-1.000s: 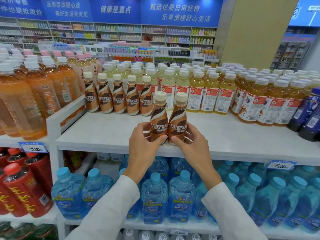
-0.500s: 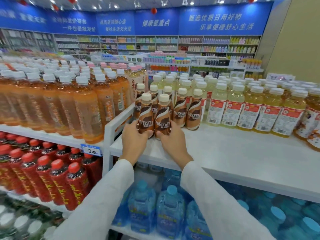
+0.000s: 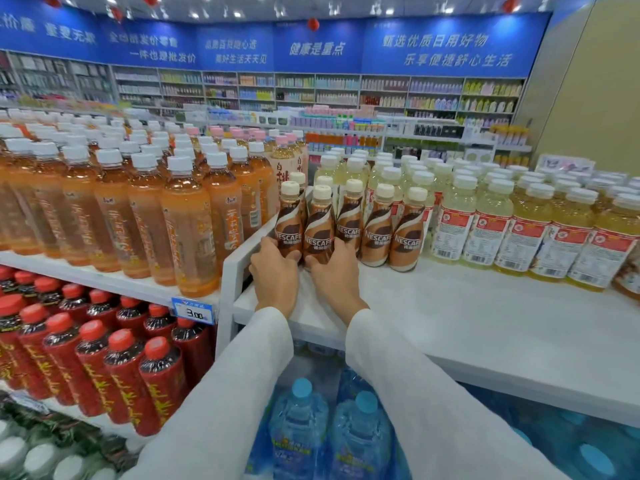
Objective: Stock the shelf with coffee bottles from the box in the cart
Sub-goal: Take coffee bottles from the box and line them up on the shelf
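Two coffee bottles [image 3: 318, 227] held upright on shelf [image 3: 485, 317].

coffee bottles [image 3: 318, 233]: brown, cream swirl, white lettering, cream caps. shelf [image 3: 485, 306]: white. tea bottles [image 3: 187, 220]: orange, white caps. juice bottles [image 3: 491, 216]: pale yellow, red-and-white labels, white caps. red bottles [image 3: 121, 375]: red caps, yellow characters. water bottles [image 3: 298, 420]: blue, light-blue caps. sleeves [image 3: 242, 393]: white. banners [image 3: 450, 46]: blue, white characters.
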